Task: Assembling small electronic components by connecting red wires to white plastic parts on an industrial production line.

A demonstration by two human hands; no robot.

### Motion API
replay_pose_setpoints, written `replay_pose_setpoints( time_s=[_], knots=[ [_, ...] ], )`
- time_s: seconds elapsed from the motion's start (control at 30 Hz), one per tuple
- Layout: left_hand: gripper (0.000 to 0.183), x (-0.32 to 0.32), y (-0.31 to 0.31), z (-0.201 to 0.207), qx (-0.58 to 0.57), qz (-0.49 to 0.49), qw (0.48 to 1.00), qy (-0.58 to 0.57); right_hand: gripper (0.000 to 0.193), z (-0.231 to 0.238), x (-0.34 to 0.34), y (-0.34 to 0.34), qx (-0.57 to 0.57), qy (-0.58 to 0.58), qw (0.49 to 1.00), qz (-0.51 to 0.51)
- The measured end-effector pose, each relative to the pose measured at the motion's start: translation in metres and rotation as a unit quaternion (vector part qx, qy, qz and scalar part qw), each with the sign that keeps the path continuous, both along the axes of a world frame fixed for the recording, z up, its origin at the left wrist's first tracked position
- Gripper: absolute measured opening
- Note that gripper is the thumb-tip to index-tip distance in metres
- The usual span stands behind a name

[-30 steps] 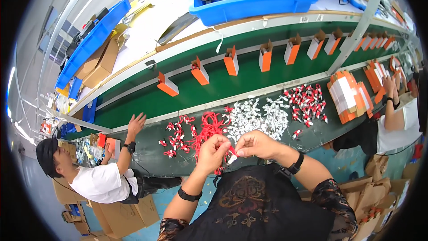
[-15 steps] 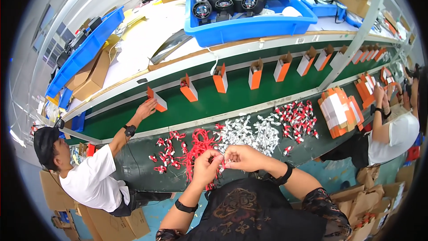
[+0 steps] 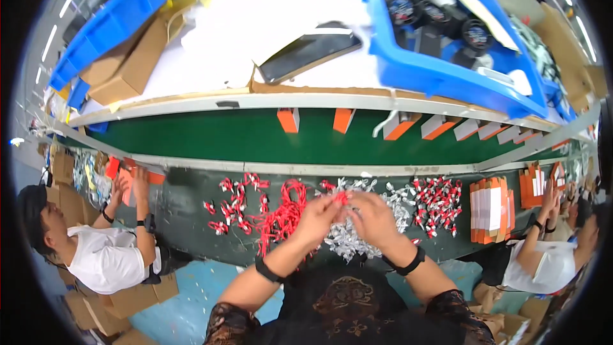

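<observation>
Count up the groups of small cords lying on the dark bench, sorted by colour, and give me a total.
Red-and-white looped-cord groups: 2
Plain red looped-cord group: 1
White looped-cord group: 1
Total: 4 groups

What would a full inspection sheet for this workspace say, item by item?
Surface: dark worktop, bearing small pieces in groups.
Job's things: red piece raised in hand; red cords and white pieces heaped nearby; red-and-white pieces to the right.
Clutter: orange-and-white cartons stacked at right; blue tray of black devices above.
Hands: left hand pinches the red piece; right hand is close against it, grip unclear.
Cables: red cords loosely tangled; other cables, nothing seen clearly.
Surroundings: green belt with boxes; co-workers on both sides.
</observation>
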State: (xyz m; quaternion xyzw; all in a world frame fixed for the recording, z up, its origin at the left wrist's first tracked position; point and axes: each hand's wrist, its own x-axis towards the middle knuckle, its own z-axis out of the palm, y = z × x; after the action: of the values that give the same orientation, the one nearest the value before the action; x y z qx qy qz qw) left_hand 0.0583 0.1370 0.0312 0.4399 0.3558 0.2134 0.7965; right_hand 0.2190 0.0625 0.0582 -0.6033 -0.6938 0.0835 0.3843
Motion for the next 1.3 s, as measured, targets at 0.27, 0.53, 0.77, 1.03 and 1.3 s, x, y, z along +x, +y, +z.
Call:
replay_pose_setpoints(
  time_s=[0.27, 0.53, 0.77, 1.03, 1.3],
  knots=[
    [0.032, 0.091, 0.204, 0.004, 0.610, -0.062, 0.682, 0.399, 0.052, -0.036, 0.078, -0.016, -0.201, -0.008, 0.967, -0.155],
    [0.029, 0.106, 0.237, -0.126, 0.654, 0.100, 0.714, 0.229, 0.054, -0.052, 0.090, -0.054, -0.280, -0.037, 0.946, -0.156],
    [0.029, 0.132, 0.288, -0.135, 0.710, 0.111, 0.653, 0.241, 0.044, -0.044, 0.084, -0.066, -0.259, -0.017, 0.949, -0.177],
    [0.036, 0.121, 0.281, -0.109, 0.691, 0.031, 0.633, 0.348, 0.032, -0.051, 0.070, -0.076, -0.215, 0.004, 0.970, -0.115],
    [0.016, -0.032, 0.118, -0.035, 0.315, 0.131, 0.925, 0.167, 0.031, -0.115, 0.029, -0.096, -0.312, 0.057, 0.946, -0.071]
  ],
)
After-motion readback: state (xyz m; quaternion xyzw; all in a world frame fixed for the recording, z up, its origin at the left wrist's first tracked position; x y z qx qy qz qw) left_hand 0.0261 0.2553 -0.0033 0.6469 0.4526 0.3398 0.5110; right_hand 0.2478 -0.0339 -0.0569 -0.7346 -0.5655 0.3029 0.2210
